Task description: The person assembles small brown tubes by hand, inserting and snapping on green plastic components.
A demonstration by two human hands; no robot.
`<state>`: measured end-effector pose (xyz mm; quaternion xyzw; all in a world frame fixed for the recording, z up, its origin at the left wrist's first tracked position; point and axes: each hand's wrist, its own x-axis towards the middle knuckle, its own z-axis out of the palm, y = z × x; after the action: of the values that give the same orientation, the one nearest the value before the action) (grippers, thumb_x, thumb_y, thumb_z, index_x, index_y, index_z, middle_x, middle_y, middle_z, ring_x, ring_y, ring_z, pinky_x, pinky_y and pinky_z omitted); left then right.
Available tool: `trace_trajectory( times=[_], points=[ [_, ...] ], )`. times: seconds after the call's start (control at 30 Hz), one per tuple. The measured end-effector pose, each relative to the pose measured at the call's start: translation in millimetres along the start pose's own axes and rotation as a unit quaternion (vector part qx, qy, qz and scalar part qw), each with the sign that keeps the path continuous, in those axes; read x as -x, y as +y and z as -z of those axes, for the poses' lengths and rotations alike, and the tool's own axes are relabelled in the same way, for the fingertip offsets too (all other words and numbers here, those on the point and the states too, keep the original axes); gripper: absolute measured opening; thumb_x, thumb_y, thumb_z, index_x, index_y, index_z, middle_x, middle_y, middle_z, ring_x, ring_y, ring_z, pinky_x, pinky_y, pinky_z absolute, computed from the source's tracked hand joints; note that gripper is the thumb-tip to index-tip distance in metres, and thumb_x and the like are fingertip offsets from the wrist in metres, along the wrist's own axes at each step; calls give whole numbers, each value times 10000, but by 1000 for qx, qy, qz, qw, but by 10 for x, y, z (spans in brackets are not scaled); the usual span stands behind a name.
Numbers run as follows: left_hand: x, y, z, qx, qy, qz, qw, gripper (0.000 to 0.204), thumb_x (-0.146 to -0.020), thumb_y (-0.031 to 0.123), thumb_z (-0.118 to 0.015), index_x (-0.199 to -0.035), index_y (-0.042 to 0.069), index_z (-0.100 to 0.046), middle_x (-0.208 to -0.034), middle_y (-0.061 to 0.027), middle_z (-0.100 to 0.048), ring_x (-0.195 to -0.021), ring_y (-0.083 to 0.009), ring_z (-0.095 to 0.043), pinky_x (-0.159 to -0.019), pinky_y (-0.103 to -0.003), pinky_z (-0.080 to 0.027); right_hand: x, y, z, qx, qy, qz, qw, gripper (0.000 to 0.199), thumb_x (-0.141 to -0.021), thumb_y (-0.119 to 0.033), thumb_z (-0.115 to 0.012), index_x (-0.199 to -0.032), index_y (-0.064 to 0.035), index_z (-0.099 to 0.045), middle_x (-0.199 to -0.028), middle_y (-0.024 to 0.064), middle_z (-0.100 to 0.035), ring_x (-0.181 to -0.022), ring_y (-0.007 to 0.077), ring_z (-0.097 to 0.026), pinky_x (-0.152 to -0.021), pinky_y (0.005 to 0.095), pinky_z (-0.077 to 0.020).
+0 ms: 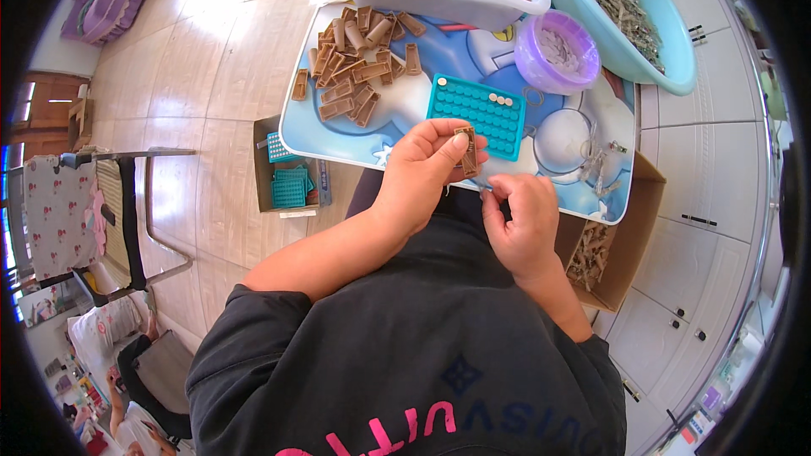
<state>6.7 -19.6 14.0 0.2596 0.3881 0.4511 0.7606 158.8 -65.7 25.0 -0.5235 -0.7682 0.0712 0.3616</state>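
Between the thumb and fingers of my left hand is a small brown plastic casing, held upright above the table's near edge. My right hand sits just to its right, thumb and fingertips pinched close together; whatever they hold is too small to make out. Just beyond my hands lies a teal tray with rows of round pockets, a few of which hold small whitish discs. A loose pile of similar brown casings covers the table's left part.
A white tub of brown pieces and a light-blue basin of metal parts stand at the back. Nearby are a purple bowl and scattered metal clips. Cardboard boxes flank the table.
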Motion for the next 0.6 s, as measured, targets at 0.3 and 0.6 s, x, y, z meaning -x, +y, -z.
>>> trace_trajectory(
  times=[0.3, 0.6],
  points=[
    [18, 62, -14, 3, -12, -16, 1000, 221, -933, 148, -493, -1113, 20, -500, -1038, -133, -609, -919, -211, -619, -814, -349, -518, -90, 0, -25, -55, 50, 4, 997, 341, -697, -60, -697, -995, -18, -537, -962, 133, -583, -892, 300, -565, -787, 372, -424],
    [31, 106, -47, 22, -68, 1, 997, 235, -937, 173, -485, -1123, 31, -501, -1033, -133, -609, -910, -205, -623, -805, -345, -520, 20, 158, -36, -601, -25, -388, 698, 364, -925, -288, -521, -1132, 11, -508, -951, 63, -606, -775, 97, -559, -689, 208, -436]
  ],
)
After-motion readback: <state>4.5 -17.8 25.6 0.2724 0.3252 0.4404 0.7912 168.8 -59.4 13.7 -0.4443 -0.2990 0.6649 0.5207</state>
